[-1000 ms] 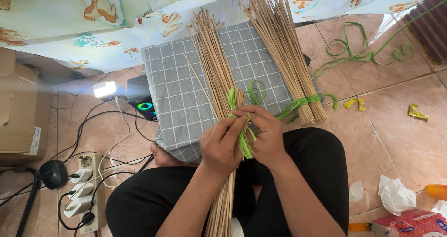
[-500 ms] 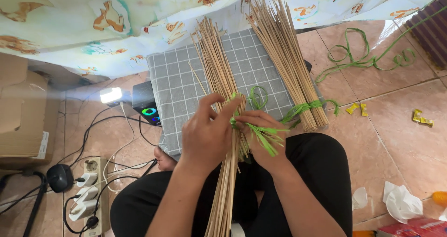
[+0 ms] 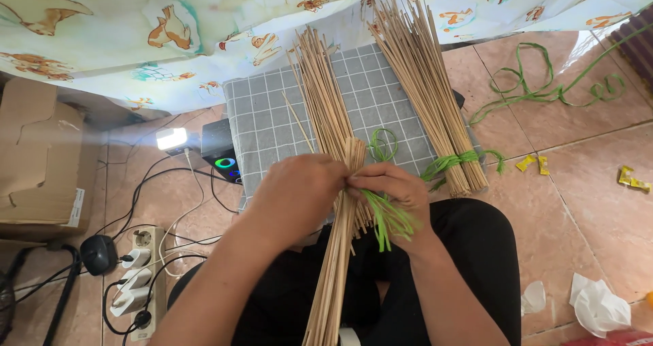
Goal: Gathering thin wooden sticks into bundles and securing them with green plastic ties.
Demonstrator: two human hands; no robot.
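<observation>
loose tie, restless sticks

since a second ago the left hand [image 3: 299,193] has slid across the stick bundle [image 3: 338,251] to meet the right hand [image 3: 394,193], and the green raffia strip [image 3: 386,217] now trails down below the right hand rather than standing between the two.

both hands are closed: the left wraps over the bundle from its side, the right pinches the raffia against the sticks, fingertips touching the left's. the bundle lies under both, running from the lap up onto the grey checked cushion [image 3: 272,122] beyond the hands.

likely trouble: if the pinch eases, the raffia could slacken and the sticks fan out or slip lengthwise. the thin strip could also fray under a hard pull. a tied bundle [image 3: 435,108] lies just right of the hands, and a stray elbow might nudge it.
</observation>
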